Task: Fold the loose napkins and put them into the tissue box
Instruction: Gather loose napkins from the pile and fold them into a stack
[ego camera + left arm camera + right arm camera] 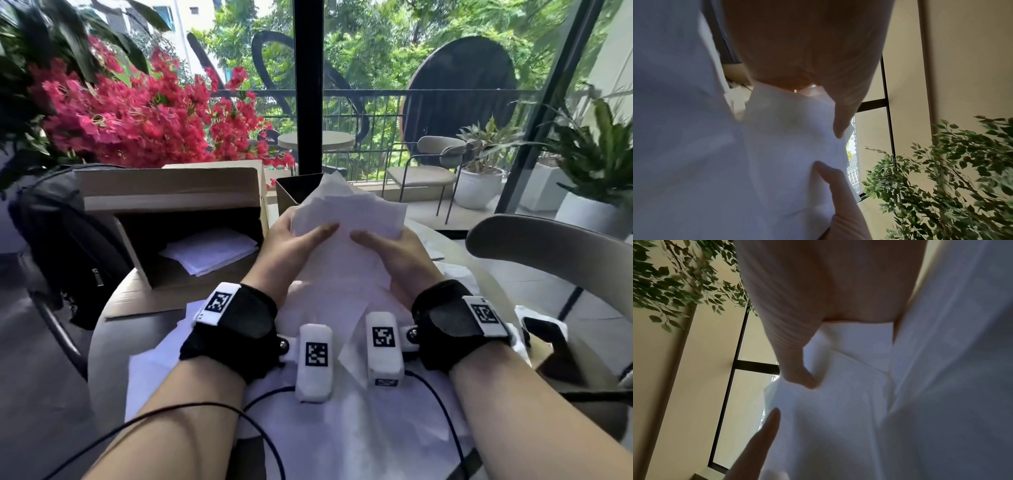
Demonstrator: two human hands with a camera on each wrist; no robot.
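Both hands hold up one white napkin (346,219) above the round table. My left hand (294,240) grips its left side, thumb on the near face. My right hand (390,246) grips its right side the same way. In the left wrist view the napkin (789,146) is pinched between thumb and fingers (840,126). The right wrist view shows the napkin (838,386) held likewise, fingers (797,376) on it. A cardboard box (178,219) lies open on its side at the left, with folded napkins (209,250) inside. More loose napkins (342,411) lie under my forearms.
A black bag (68,246) stands left of the box. A dark container (294,192) sits behind the raised napkin. A beige chair back (548,243) is at the right. A dark phone-like object (544,332) lies at the table's right edge. Cables (260,404) trail over the napkins.
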